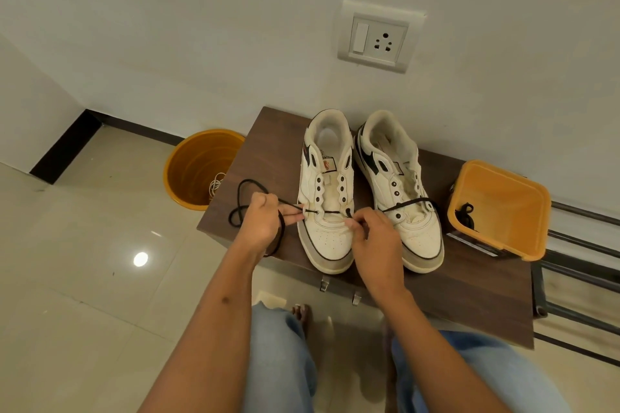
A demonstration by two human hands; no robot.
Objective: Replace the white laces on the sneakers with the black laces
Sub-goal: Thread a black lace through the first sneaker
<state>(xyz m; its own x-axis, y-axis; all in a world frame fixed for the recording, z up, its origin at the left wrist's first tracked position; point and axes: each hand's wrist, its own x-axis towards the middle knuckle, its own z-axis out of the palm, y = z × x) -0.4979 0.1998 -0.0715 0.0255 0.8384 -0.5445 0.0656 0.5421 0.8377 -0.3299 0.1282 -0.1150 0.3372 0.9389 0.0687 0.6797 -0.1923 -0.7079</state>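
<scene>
A person threaded a black lace through the lowest eyelets of the left-hand sneaker on a dark wooden bench. The left hand pinched one run of lace, its slack looped beside the shoe; the right hand pinched the other end at the opposite eyelet. Evening both ends before crossing upward looked wise. Both white, black-trimmed sneakers stood side by side, the second sneaker unlaced, the lace trailing across it. Another black lace lay in an orange tub.
</scene>
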